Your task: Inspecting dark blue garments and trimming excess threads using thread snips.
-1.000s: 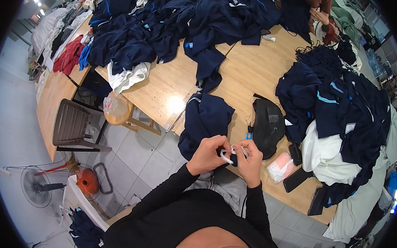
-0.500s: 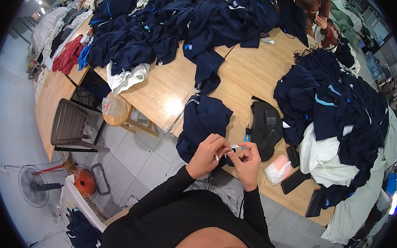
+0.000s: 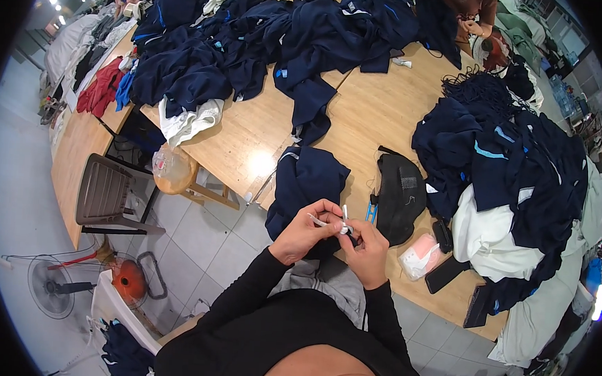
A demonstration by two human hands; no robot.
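My left hand [image 3: 304, 234] and my right hand [image 3: 367, 251] meet fingertip to fingertip at the table's near edge, both pinching a short white cord [image 3: 317, 221]. One end of the cord sticks out to the left between the left fingers; another points up above the fingertips. The white loop or knot where the hands meet is partly hidden. Under and behind the left hand a folded navy garment [image 3: 309, 181] lies on the table edge, drooping toward my lap. A small dark bit shows beneath the right fingertips; I cannot make out what it is.
Right of my hands lie a black pouch [image 3: 401, 200], blue thread snips [image 3: 372, 210], a pink-and-white packet [image 3: 420, 257] and a black phone-like slab [image 3: 447, 275]. Navy garments pile up at right [image 3: 507, 158] and along the back [image 3: 322, 36]. A co-worker [image 3: 476, 23] sits at far right.
The white cord has turned, with one end now standing upright between my hands. My fingers have drawn tighter together around it, and the co-worker's hands have shifted.
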